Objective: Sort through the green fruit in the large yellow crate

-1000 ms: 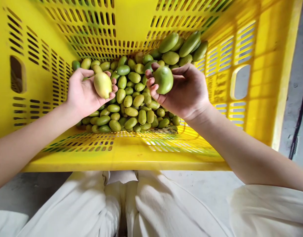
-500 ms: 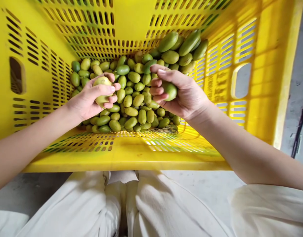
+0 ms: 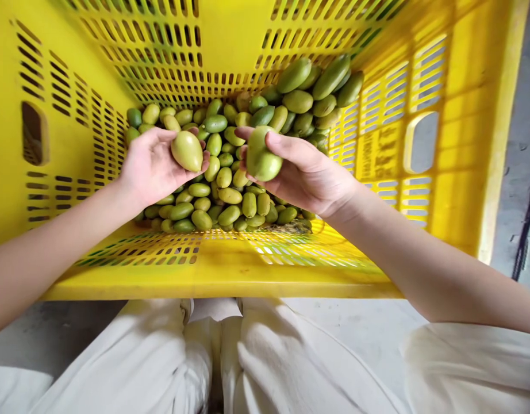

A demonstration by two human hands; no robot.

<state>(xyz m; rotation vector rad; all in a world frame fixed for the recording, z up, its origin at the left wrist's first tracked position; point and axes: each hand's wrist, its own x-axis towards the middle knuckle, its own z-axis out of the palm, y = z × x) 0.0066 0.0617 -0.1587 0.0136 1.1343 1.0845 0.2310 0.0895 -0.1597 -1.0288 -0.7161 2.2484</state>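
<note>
My left hand [image 3: 155, 164], palm up with curled fingers, holds a yellow-green oval fruit [image 3: 187, 151] with a pointed tip. To its right, my right hand [image 3: 306, 167] grips a rounder green fruit [image 3: 264, 154] between thumb and fingers. Both hands are over a pile of small oval green fruits [image 3: 229, 196] inside a yellow plastic crate [image 3: 230, 34]. Longer, darker green fruits [image 3: 331, 77] lie heaped in the far right corner. My hands and the held fruits hide part of the pile.
The crate's slotted walls rise around the pile, with handle holes at left and right. Its near rim [image 3: 230, 289] runs in front of my legs in white trousers [image 3: 273, 356]. Grey floor [image 3: 355, 333] shows below and at right.
My left hand has loosened and turned palm up, showing its fruit. My right hand has moved left, its fruit now raised between thumb and fingers.
</note>
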